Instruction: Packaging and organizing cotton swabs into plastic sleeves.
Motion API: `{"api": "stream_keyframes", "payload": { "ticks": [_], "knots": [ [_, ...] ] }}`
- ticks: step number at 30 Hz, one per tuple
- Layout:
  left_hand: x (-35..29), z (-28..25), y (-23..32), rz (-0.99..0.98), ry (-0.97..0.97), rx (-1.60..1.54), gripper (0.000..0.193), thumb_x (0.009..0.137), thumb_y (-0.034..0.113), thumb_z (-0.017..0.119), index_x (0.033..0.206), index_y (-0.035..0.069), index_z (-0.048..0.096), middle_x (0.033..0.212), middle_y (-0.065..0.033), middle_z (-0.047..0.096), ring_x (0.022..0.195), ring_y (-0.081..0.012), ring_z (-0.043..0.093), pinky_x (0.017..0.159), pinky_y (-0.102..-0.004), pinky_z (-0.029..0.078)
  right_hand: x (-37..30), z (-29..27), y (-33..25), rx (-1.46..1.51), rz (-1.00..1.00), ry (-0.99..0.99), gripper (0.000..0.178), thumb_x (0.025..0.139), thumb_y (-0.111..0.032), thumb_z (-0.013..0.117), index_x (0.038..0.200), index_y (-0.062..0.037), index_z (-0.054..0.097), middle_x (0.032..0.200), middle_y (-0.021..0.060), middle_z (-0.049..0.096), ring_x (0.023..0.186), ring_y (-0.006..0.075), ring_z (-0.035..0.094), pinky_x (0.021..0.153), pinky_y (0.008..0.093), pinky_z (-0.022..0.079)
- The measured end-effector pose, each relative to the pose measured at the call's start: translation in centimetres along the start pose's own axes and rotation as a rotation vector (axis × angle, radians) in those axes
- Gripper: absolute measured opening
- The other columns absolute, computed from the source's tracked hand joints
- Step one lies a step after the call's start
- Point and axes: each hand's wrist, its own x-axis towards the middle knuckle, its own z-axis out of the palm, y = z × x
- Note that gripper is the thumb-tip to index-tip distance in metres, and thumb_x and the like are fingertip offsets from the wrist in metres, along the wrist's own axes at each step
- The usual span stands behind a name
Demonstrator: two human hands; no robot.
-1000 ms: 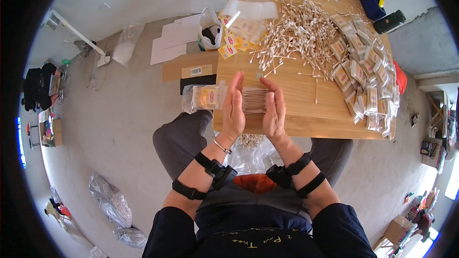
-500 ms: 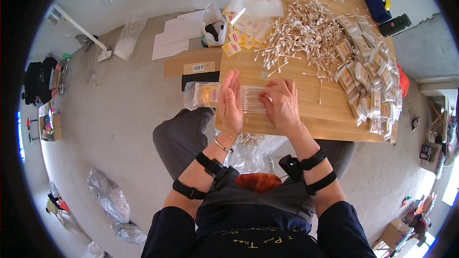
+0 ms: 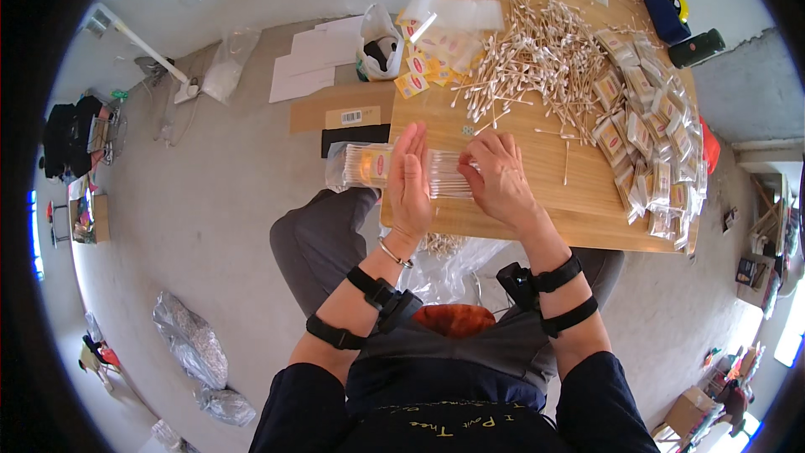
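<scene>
A clear plastic bag of cotton swabs (image 3: 355, 166) with a yellow card lies over the table's left edge. My left hand (image 3: 410, 189) stands on its side across the row, fingers stretched out and together. More cotton swabs (image 3: 447, 174) lie side by side between my hands, their tips toward my right hand (image 3: 501, 178). That hand's fingers are curled and pinched at the right end of the row; what is between them is hidden. A large loose heap of cotton swabs (image 3: 545, 59) spreads over the table beyond my hands.
Filled swab packs (image 3: 650, 130) are piled on the right of the wooden table (image 3: 537, 214). Yellow cards (image 3: 412, 82) and clear bags (image 3: 457, 13) lie at the far left. A tape dispenser (image 3: 662, 8) and dark cylinder (image 3: 698, 49) stand far right. Cardboard (image 3: 306, 115) lies beyond the left edge.
The whole view has shifted slightly. My right hand's fingers have moved a little at the end of the swab row; my left hand stays in place across it.
</scene>
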Motion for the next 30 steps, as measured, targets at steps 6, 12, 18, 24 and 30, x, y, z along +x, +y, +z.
{"api": "stream_keyframes", "payload": {
  "ticks": [6,12,18,24,30],
  "knots": [
    [0.1,0.0,0.3,0.05,-0.014,0.074,0.048,0.105,0.028,0.04,0.144,0.001,0.035,0.149,-0.0131,0.036,0.14,-0.0237,0.031,0.117,-0.0375,0.022,-0.9,-0.4,-0.2,0.22,0.12,0.115,0.009,0.081,-0.005,0.065,0.089,-0.0038,0.061,0.081,0.0108,0.062,0.085,0.0334,0.053,0.079,0.043,0.044],
    [-0.9,4.0,5.9,0.053,-0.112,0.25,0.038,0.101,0.024,0.052,0.13,-0.001,0.051,0.132,-0.0122,0.056,0.124,-0.0179,0.049,0.108,-0.0328,0.034,-2.7,-2.3,-3.4,0.754,0.437,0.073,0.003,0.092,-0.003,0.06,0.091,-0.001,0.057,0.082,0.0018,0.058,0.077,0.0079,0.052,0.071,0.0237,0.044],
    [-2.4,6.6,9.2,-0.054,-0.184,0.209,0.029,0.098,0.024,0.059,0.113,-0.001,0.061,0.113,-0.0108,0.066,0.105,-0.0143,0.059,0.097,-0.0292,0.043,-4.9,-3.6,-6.7,0.946,0.312,0.261,0.006,0.09,-0.002,0.061,0.092,0.0021,0.057,0.08,0.0021,0.06,0.074,0.009,0.054,0.069,0.0251,0.046],
    [-4.9,8.0,10.1,-0.118,-0.158,0.071,0.023,0.096,0.022,0.062,0.102,-0.001,0.064,0.102,-0.0096,0.068,0.094,-0.0122,0.062,0.087,-0.0255,0.048,-7.2,-6.1,-8.9,0.784,0.248,0.278,0.012,0.088,-0.002,0.065,0.097,0.0029,0.06,0.082,0.0021,0.062,0.076,0.0084,0.055,0.07,0.0245,0.047],
    [-6.8,8.0,10.6,-0.179,-0.312,-0.019,0.024,0.096,0.023,0.06,0.101,0.0,0.063,0.107,-0.0108,0.067,0.096,-0.0148,0.062,0.088,-0.0284,0.049,-9.3,-7.8,-9.7,1.057,0.372,0.113,0.013,0.092,-0.006,0.064,0.099,0.0037,0.064,0.087,0.0022,0.065,0.08,0.0071,0.057,0.071,0.023,0.047]
  ]
}}
